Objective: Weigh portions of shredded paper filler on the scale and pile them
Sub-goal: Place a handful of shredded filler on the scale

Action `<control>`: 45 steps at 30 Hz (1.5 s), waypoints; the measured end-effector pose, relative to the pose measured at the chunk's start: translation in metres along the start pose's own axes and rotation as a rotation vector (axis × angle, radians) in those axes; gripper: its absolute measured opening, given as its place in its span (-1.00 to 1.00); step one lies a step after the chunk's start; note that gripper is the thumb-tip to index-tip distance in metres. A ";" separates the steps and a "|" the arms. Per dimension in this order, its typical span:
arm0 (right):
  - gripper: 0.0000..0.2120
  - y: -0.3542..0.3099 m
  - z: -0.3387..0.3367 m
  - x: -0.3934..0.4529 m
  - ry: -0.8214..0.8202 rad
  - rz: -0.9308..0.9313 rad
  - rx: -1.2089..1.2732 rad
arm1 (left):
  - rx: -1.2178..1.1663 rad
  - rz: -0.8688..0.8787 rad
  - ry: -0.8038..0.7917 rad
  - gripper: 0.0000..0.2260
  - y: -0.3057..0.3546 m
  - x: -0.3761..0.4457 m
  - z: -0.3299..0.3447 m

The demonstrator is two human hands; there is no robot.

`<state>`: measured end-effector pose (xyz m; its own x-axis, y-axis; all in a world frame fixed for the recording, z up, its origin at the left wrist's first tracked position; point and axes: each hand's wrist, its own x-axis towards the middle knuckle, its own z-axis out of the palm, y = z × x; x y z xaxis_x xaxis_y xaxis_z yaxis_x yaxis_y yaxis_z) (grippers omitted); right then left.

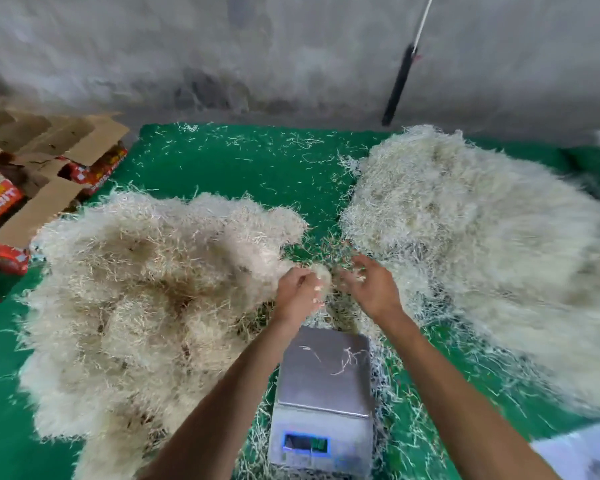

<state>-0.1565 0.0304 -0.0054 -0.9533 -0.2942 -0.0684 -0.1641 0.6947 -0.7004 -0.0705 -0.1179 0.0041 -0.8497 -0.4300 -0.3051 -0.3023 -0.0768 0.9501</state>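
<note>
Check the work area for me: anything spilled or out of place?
Loose shreds are scattered over the green mat between the piles, and a few stray strands lie on the otherwise bare scale platform. Nothing looks damaged.

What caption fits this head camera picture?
Two hands pull a tuft of shredded paper above the nearly bare scale.

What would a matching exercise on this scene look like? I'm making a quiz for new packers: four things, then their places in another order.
Things:
1. scale
2. cardboard boxes
3. black stick
4. both hands

Places:
A. far left edge of the green mat
B. hanging by the wall, upper right
C. between the two paper heaps, nearest the camera
D. just beyond the scale, with a tuft of paper

Pairs: 1-C, 2-A, 3-B, 4-D
</note>
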 end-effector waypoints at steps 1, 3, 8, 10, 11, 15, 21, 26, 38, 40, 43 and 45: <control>-0.50 0.019 -0.006 -0.005 0.017 0.030 -0.023 | 0.019 -0.015 -0.016 -0.93 -0.005 0.002 0.013; -0.53 0.052 -0.017 -0.014 0.076 0.049 -0.073 | 0.036 -0.045 -0.044 -0.91 -0.015 0.009 0.037; -0.33 0.106 -0.029 -0.003 0.102 0.038 -0.263 | 0.100 -0.105 -0.123 -0.82 -0.032 0.031 0.098; -0.23 0.120 -0.025 0.011 0.063 0.030 -0.311 | 0.110 -0.137 -0.152 -0.79 -0.033 0.041 0.116; -0.20 0.126 -0.021 0.019 0.043 0.023 -0.332 | 0.128 -0.157 -0.170 -0.78 -0.034 0.047 0.123; -0.10 0.148 0.006 0.048 -0.092 0.041 -0.447 | 0.132 -0.298 -0.209 -0.69 -0.044 0.072 0.140; -0.34 0.167 0.046 0.037 -0.068 0.028 -0.481 | 0.170 -0.431 -0.160 -0.64 -0.077 0.098 0.142; -0.47 0.155 0.043 0.018 -0.043 0.082 -0.272 | 0.223 -0.356 -0.102 -0.66 -0.082 0.090 0.126; -0.04 0.000 -0.041 -0.051 -0.034 0.209 0.722 | -0.554 -0.514 -0.160 -0.44 -0.001 -0.012 0.057; -0.11 -0.005 -0.040 -0.065 -0.030 0.124 0.526 | -0.604 -0.462 -0.113 -0.76 0.005 -0.020 0.049; -0.34 -0.008 -0.033 -0.082 0.117 -0.030 0.251 | -0.561 -0.395 -0.085 -0.61 0.016 -0.033 0.037; -0.35 -0.008 -0.028 -0.095 0.215 -0.051 0.311 | -0.432 -0.291 0.047 -0.21 0.017 -0.040 0.028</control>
<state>-0.0719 0.0708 0.0264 -0.9828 -0.1559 0.0991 -0.1589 0.4404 -0.8836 -0.0539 -0.0768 0.0303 -0.7338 -0.3744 -0.5669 -0.3090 -0.5592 0.7693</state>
